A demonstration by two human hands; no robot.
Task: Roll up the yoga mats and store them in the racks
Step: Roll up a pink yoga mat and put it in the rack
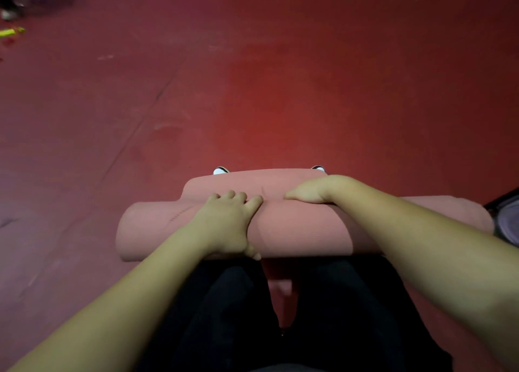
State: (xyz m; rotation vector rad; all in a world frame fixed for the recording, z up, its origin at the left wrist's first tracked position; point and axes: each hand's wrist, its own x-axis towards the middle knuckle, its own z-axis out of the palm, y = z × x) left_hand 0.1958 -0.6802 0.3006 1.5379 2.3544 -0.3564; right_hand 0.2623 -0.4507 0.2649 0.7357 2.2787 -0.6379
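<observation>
Both bare hands were on one pink rolled yoga mat [295, 225], held crosswise in front of the person's dark trousers [351, 315], above a red floor [280, 91]. Left hand [229, 223] gripped the roll from above near its middle, fingers curled over the top, thumb wrapped under the near edge. Right hand [314, 193] lay over the far upper edge of the mat, thumb pointing left along the surface; its fingers went over the far side and were hidden, so how tightly they curled could not be told, though the hand clearly held the mat. Mat's outer flap stood up slightly on the far side, roll ends sticking out left and right past the arms. Two shoe tips [220, 171] peeked out just beyond the mat. Yellow-green object [11, 32] sat far left on the floor, blurry. Dark item [505, 220] at right edge, unclear.
</observation>
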